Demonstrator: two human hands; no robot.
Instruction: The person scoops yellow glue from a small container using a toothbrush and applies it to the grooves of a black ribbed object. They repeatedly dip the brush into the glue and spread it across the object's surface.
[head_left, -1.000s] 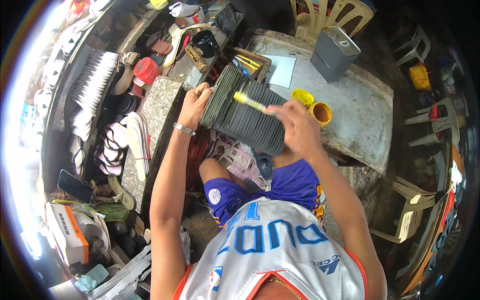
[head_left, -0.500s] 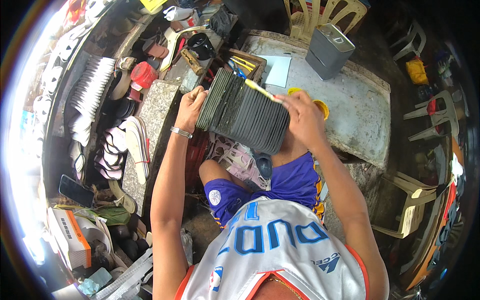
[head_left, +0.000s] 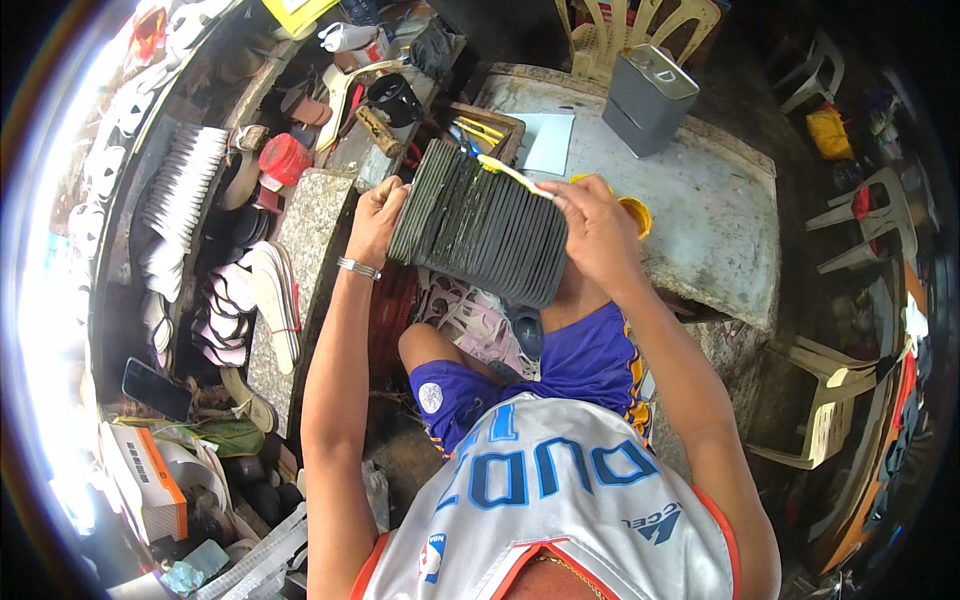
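My left hand (head_left: 378, 218) is closed at the left end of a thick stack of dark grey, thin slabs (head_left: 500, 235), pressed together with their edges up. The slabs have rounded near corners, and the ones at the left look rougher and greener. Between the fingers of my right hand (head_left: 600, 225) is a slim yellow-and-white brush (head_left: 520, 180). Its head lies at the far edge of the stack, around the middle. Where the left fingers meet the stack is partly hidden. The stack sits above my knees.
A worn table (head_left: 720, 220) ahead right bears a dark rectangular can (head_left: 645, 105), pale blue paper (head_left: 545, 142) and a yellow container (head_left: 637, 215) partly behind my right hand. On the left bench are a wooden-handled tool (head_left: 379, 132), a black mug (head_left: 395, 98) and pale soles (head_left: 272, 300).
My right hand and the brush have shifted slightly left, and the brush head now lies lower along the stack's far edge. My left hand stays on the stack.
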